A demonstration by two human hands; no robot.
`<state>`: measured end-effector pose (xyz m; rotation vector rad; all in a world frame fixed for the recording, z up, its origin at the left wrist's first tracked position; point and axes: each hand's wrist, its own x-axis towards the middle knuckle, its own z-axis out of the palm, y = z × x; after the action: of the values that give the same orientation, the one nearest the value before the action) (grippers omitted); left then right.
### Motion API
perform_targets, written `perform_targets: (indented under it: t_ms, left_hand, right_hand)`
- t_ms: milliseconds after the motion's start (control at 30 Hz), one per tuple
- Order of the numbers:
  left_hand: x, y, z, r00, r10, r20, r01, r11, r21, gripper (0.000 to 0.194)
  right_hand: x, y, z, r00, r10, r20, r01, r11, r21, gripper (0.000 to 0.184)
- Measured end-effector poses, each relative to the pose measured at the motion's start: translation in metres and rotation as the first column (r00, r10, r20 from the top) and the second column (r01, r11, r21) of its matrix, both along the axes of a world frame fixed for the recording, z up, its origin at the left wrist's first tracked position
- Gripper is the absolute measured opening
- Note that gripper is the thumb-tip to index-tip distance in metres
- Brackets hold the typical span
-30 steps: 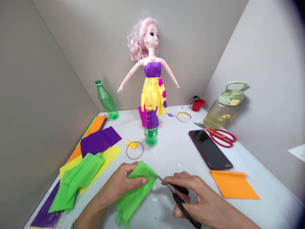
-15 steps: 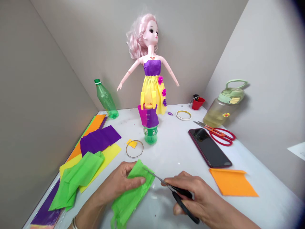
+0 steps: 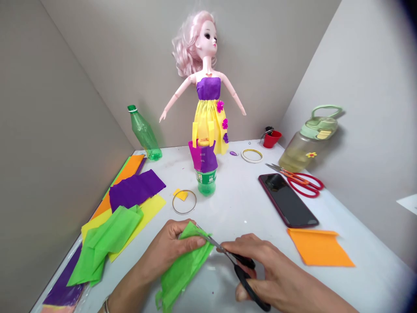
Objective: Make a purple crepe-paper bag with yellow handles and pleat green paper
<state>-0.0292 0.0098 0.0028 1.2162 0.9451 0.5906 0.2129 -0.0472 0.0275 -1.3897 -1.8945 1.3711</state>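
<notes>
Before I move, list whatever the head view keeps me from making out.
Head view:
Thin bright green sheet: lower end cut off by the bottom edge.
Left hand: some fingers hidden behind that sheet.
Flat white sheet: cut off by the right edge.
Small green label: print too small.

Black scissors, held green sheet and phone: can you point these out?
Black scissors (image 3: 243, 278): head view, on the lower handle.
Held green sheet (image 3: 185, 273): head view, mid-surface, below the thumb.
Phone (image 3: 289, 201): head view, on the dark screen.
</notes>
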Motion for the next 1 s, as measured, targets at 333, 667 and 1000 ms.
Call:
perform_targets:
  t_ms: [333, 667, 1000]
  left_hand:
    - [0.008, -0.003, -0.002, 0.999, -0.035, -0.017, 0.035, 0.999, 0.033, 0.020]
    - [0.007, -0.004, 0.000, 0.999, -0.052, -0.006, 0.052, 0.998, 0.023, 0.026]
    - [0.007, -0.006, 0.000, 0.999, -0.034, 0.039, 0.037, 0.995, -0.092, 0.031]
  right_hand:
    - [0.003, 0.000, -0.001, 0.999, 0.049, -0.008, -0.048, 0.998, 0.041, 0.021]
    - [0.003, 0.002, -0.004, 0.998, 0.052, -0.047, -0.053, 0.998, -0.024, 0.019]
    - [0.002, 0.003, -0.013, 0.994, 0.029, -0.104, -0.028, 1.000, 0.012, 0.019]
